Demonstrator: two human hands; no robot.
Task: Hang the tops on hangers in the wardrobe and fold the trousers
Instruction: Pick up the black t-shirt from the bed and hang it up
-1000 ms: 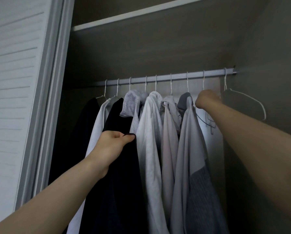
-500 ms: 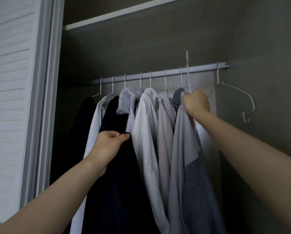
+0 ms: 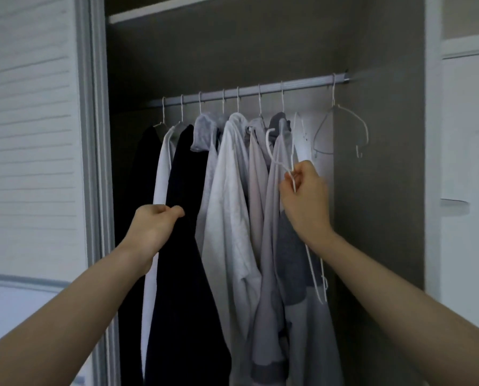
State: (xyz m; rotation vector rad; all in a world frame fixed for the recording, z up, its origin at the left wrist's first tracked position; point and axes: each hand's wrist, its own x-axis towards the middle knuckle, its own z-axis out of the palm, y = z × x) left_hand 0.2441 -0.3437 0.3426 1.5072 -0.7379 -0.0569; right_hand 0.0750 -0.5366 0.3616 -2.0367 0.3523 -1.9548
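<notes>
Head view, right hand pinching white wire hanger off the rail, hook tilted left, left hand gripping edge of black top, hung tops in a row, one bare hanger at rail's right end.

Place: a home bedroom, at a built-in wardrobe.
Rail: a metal clothes rail above the fingers, hung with tops on white wire hangers.
Door: a slatted white sliding door left of the fingers.
</notes>
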